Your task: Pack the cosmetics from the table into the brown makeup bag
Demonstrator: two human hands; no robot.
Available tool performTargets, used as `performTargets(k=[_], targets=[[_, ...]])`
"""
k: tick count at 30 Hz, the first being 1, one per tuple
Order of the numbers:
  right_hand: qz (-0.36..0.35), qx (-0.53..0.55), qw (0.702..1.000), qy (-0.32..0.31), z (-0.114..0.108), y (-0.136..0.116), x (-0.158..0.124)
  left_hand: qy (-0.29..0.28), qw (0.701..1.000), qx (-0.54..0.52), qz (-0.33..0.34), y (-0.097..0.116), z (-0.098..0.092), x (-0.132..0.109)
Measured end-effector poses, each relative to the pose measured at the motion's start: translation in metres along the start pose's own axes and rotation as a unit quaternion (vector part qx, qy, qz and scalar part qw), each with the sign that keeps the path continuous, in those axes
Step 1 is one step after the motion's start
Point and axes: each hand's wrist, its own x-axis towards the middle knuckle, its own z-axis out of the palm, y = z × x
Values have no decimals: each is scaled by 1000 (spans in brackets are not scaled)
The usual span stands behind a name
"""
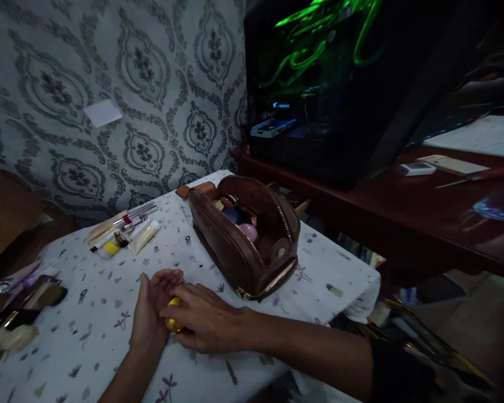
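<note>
My left hand (153, 310) lies palm up on the white flowered tablecloth (88, 347), fingers stretched out. My right hand (204, 322) is closed over a small yellow rounded object (173, 323) and presses it against the left palm. Just beyond the hands stands a brown leather pouch (246, 238), unzipped, with a pink egg-shaped item (248, 231) and other small things inside.
Several cosmetic tubes and sticks (124, 226) lie at the table's far left. Dark glossy items (23, 313) sit at the left edge. A dark computer case with green lights (319, 84) stands on a red-brown desk (403, 218) to the right. Patterned wallpaper is behind.
</note>
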Motion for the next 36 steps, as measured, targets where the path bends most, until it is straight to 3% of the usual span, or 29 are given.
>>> performTargets(k=[12, 15, 20, 22, 25, 27, 30, 32, 36], targets=[[76, 137, 988, 8, -10, 5, -27, -32, 994, 98, 22, -16, 8, -28], [58, 149, 987, 20, -20, 5, -41, -61, 989, 134, 31, -20, 5, -36], [-57, 40, 988, 136, -70, -12, -81, -99, 965, 230, 80, -31, 2, -58], [-48, -16, 979, 199, -95, -12, -91, -122, 944, 281, 124, -33, 5, -67], [24, -97, 950, 297, -122, 2, -98, -141, 912, 340, 181, -34, 11, -75], [68, -142, 947, 278, -132, 14, -100, -134, 905, 355, 191, -33, 13, -76], [99, -168, 966, 168, -139, 21, -107, -164, 881, 393, 206, -33, 9, -73], [90, -170, 974, 120, -140, 17, -114, -208, 846, 439, 220, -31, 3, -69], [50, -187, 975, 110, -141, 9, -128, -280, 758, 517, 282, -19, 0, -61]])
